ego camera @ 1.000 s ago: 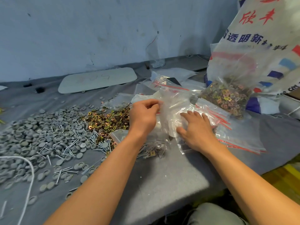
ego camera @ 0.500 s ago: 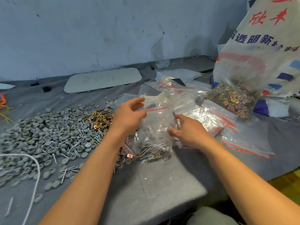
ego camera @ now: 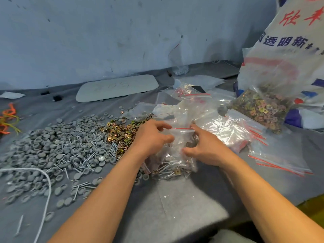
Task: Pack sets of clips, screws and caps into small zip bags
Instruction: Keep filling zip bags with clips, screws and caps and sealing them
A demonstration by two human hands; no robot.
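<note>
A small clear zip bag (ego camera: pixel 182 133) with a red strip is held between my hands at the table's middle. My left hand (ego camera: pixel 151 137) pinches its left top edge, my right hand (ego camera: pixel 204 146) pinches its right top edge. Under them lies a heap of filled bags (ego camera: pixel 172 168) with screws and clips inside. Grey caps (ego camera: pixel 52 148) spread over the left of the grey cloth, silver screws (ego camera: pixel 91 155) mixed among them. Gold clips (ego camera: pixel 121 133) lie in a pile just left of my left hand.
Empty zip bags (ego camera: pixel 278 155) are stacked at the right. A big clear bag of clips (ego camera: pixel 261 107) leans on a printed sack (ego camera: pixel 289 50) at the far right. A white oval board (ego camera: pixel 117 87) lies by the wall. White cord (ego camera: pixel 47 181) and orange string (ego camera: pixel 8 116) lie left.
Both hands have drawn closer to each other and lower over the filled bags, now pinching the small bag's top edge. The view has shifted left.
</note>
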